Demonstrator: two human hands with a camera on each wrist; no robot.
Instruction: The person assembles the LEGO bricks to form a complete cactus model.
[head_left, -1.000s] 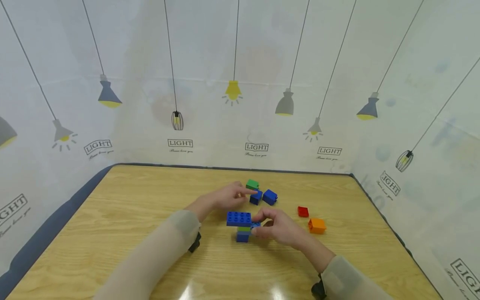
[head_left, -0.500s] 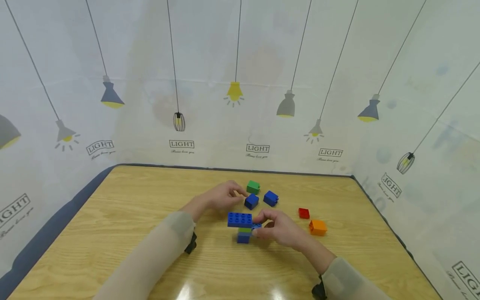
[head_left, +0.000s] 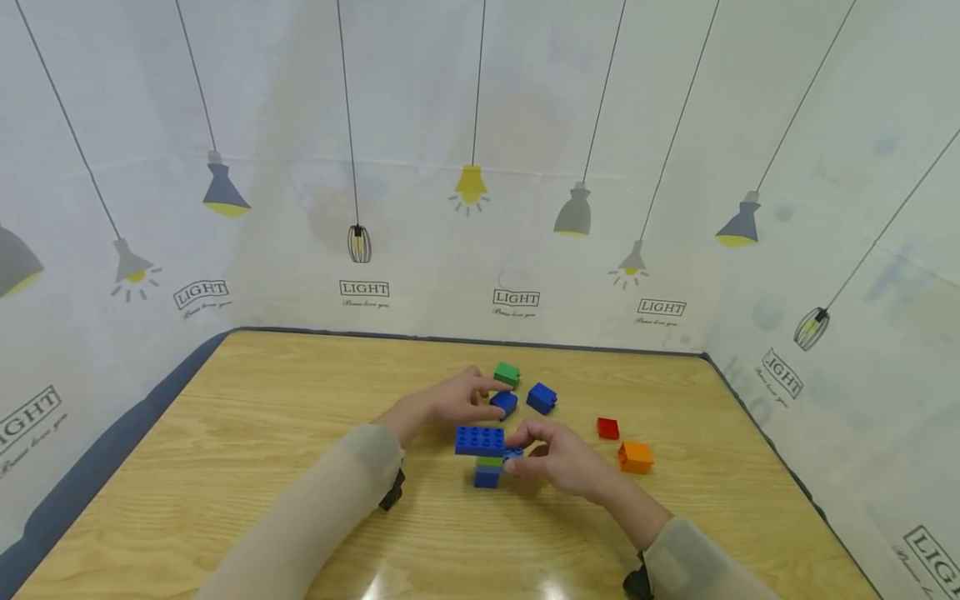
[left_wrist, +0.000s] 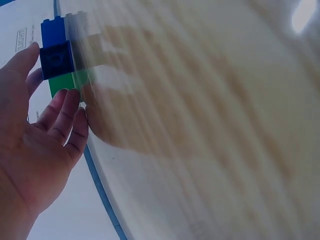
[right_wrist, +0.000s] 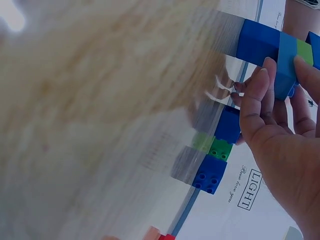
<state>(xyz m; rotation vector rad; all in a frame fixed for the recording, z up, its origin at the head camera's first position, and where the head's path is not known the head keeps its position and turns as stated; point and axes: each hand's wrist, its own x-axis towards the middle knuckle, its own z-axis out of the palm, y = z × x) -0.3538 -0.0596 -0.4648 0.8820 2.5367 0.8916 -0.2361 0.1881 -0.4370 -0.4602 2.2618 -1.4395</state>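
My left hand [head_left: 459, 398] pinches a loose dark blue brick [head_left: 506, 403] between thumb and index finger; in the left wrist view that blue brick [left_wrist: 56, 60] shows its hollow underside, the other fingers loosely bent below. My right hand [head_left: 566, 457] grips a lighter blue brick [right_wrist: 286, 65] in the side of a small stack. This stack has a blue brick [head_left: 487, 477] at the bottom, a lime green layer [head_left: 491, 461] and a wide dark blue studded brick [head_left: 480, 440] on top. The right fingertips hide part of the lighter blue brick.
Behind the left hand lies a green brick [head_left: 507, 374], with another blue brick [head_left: 542, 397] to its right. A small red brick [head_left: 608, 428] and an orange brick [head_left: 636, 457] lie right of the right hand. The wooden table [head_left: 300, 375] meets a printed curtain at its back edge.
The loose blue brick has come slightly nearer and left, apart from the green one. The left hand drew back, then reached forward again around that brick. The right hand stays at the stack.
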